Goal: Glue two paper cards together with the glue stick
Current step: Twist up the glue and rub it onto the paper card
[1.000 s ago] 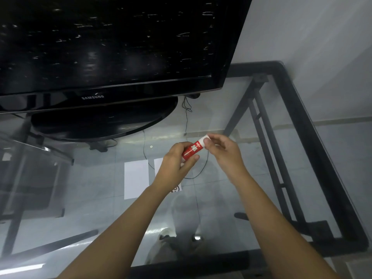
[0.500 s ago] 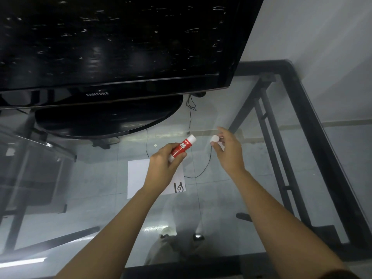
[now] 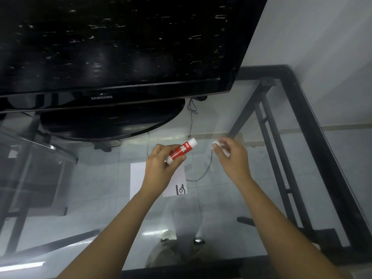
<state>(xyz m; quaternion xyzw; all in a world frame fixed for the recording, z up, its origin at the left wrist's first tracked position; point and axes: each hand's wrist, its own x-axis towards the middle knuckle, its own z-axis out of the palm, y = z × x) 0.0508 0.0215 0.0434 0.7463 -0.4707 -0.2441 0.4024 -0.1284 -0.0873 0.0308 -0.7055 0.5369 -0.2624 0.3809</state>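
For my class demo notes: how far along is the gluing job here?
Done: the cap is off, held in the right hand. In hand: the left hand holds the open glue stick above the paper cards on the glass table. Left: spreading glue and pressing the cards together.

- The scene is dim and cool-toned; the wall (image 3: 322, 47) at upper right is the brightest broad area.
- The black television screen (image 3: 120, 41) shows scattered small white glints.
- The glass tabletop (image 3: 231, 208) gives soft glare, with a bright streak near its lower middle and another at the lower left edge.
- Wide-angle distortion bends the table frame (image 3: 314, 137) and stretches the forearms toward the bottom corners.
- The white cap in the right hand (image 3: 231, 156) looks smeared, possibly from motion blur.
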